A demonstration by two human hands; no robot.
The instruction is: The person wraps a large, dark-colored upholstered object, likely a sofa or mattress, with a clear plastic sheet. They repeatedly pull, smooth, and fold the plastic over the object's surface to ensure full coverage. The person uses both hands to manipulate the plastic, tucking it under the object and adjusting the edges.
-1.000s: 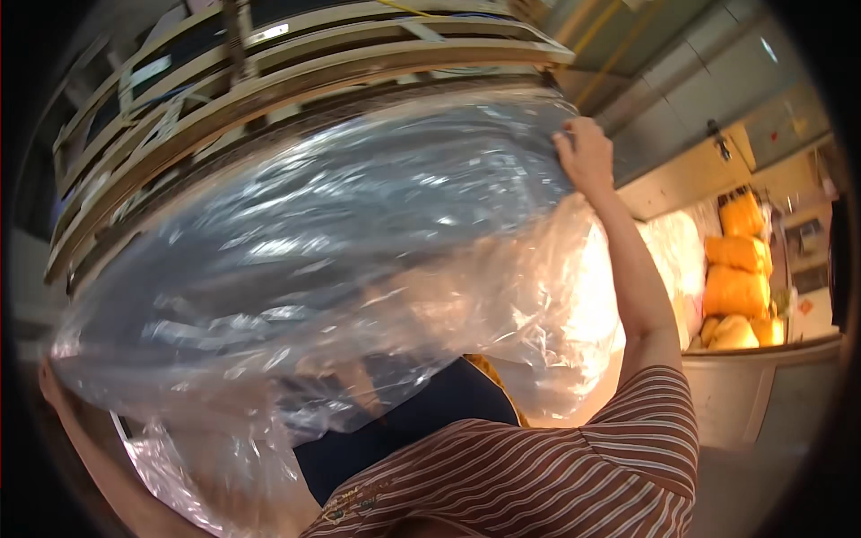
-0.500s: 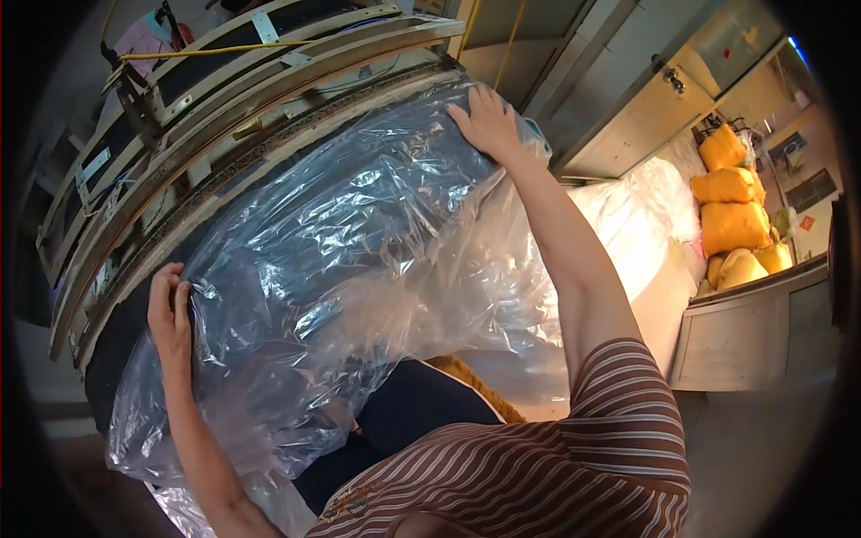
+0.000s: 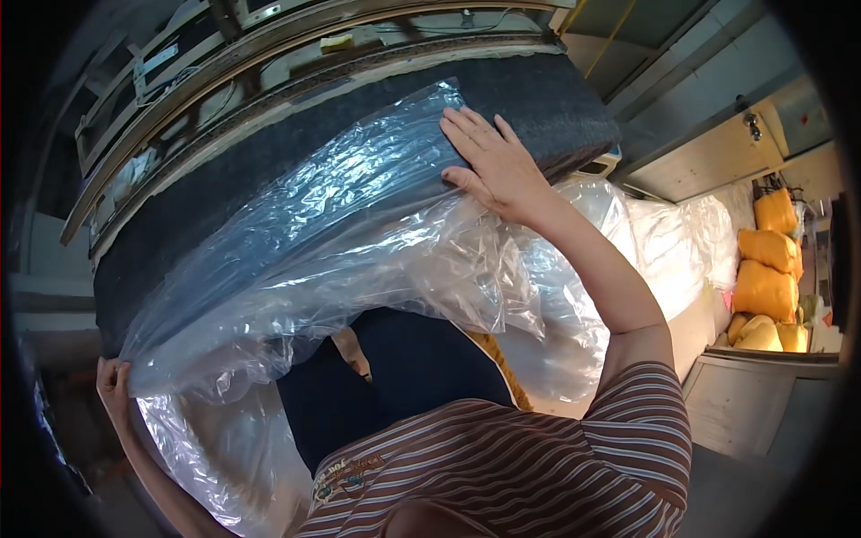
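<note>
A clear, crinkled plastic sheet (image 3: 332, 179) lies over part of a long dark padded surface (image 3: 534, 90) and hangs down its near side over my lap. At the surface's left end, my left hand (image 3: 114, 386) pinches the corner of the sheet between bent fingers. My right hand (image 3: 493, 166) rests flat near the sheet's far right end, its fingers stretched and thumb apart, the fingertips close to the film's edge. Between my two hands the film runs in long, shiny folds.
Behind the dark surface stands a long machine frame (image 3: 296, 40) with rails. More clear plastic (image 3: 664, 233) is heaped to the right. Beyond it several yellow-orange bundles (image 3: 767, 287) are stacked near a pale cabinet (image 3: 735, 408). A pale door panel (image 3: 708, 148) stands at upper right.
The plastic has come toward me, baring the dark surface along the far side and right end. My left hand has gone down and left to the corner. The view has shifted too.
</note>
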